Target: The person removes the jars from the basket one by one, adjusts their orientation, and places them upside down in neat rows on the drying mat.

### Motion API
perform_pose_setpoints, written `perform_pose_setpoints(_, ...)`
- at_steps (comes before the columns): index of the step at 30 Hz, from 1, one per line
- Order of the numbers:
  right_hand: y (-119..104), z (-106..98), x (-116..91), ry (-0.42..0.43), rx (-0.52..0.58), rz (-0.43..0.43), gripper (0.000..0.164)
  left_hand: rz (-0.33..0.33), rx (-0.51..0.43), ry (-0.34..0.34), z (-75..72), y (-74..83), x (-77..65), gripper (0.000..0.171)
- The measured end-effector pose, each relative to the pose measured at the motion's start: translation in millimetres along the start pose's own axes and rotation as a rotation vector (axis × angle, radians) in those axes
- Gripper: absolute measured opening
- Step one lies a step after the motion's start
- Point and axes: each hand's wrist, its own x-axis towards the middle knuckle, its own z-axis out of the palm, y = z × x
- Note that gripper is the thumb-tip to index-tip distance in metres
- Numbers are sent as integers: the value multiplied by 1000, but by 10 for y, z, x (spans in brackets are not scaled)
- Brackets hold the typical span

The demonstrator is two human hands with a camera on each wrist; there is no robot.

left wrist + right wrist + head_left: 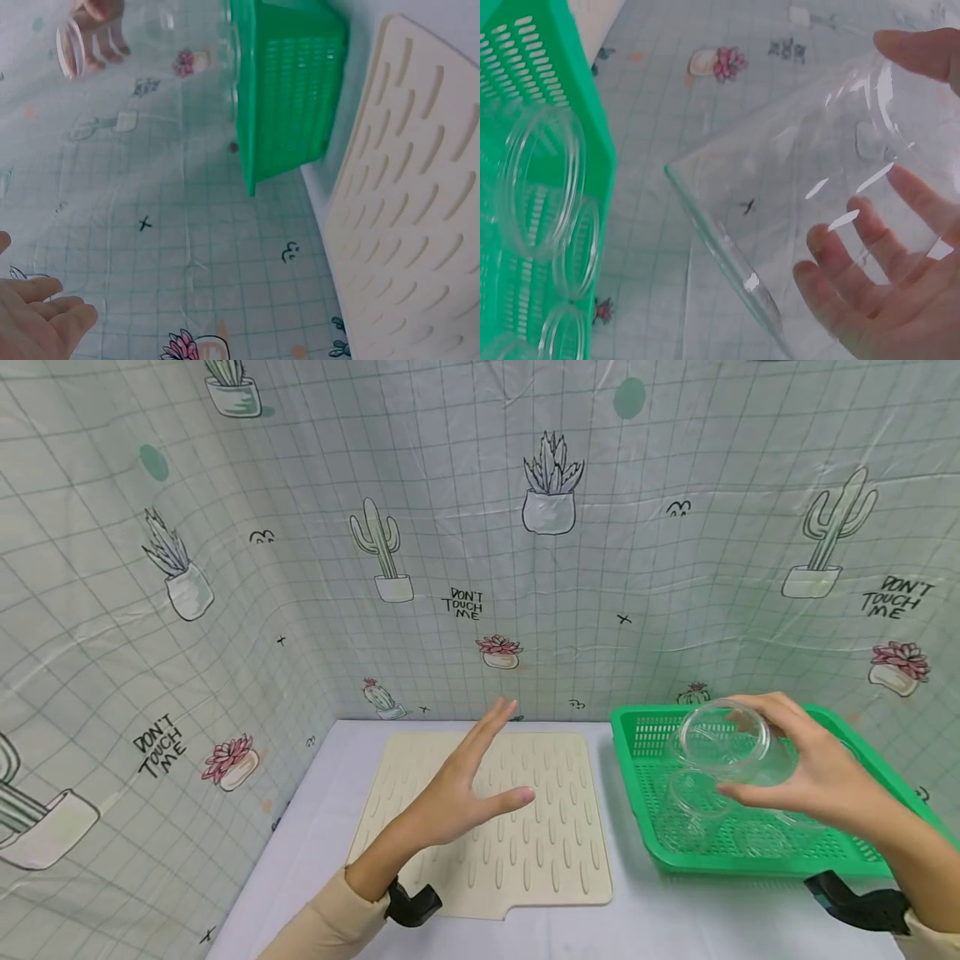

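My right hand [813, 768] grips a clear glass jar [780, 180], thumb on one side and fingers spread round the other. The jar is tilted, its round end turned to the left, above a green plastic basket [765, 863]. In that basket stand several more clear glass jars [544, 180]. My left hand [457, 793] hovers over a cream drying mat [555, 827] with raised oval ridges, thumb and fingers spread apart and nothing between them. In the left wrist view the left hand's fingertips [67, 311] show at the lower left.
A white cloth [300, 852] covers the table. A curtain with a cactus print [585, 585] hangs behind and along the left side. The basket stands at the right of the mat, with a narrow strip of table between them.
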Motion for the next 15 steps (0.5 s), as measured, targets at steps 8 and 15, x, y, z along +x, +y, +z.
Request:
perform_pose_setpoints(8,-249,230,98,-12,14,-52,89,22,-61,44,72,164,2,88)
perform_pose_setpoints(15,-429,425,156,5,-24,-79,88,64,-136,39,115,473,1,86)
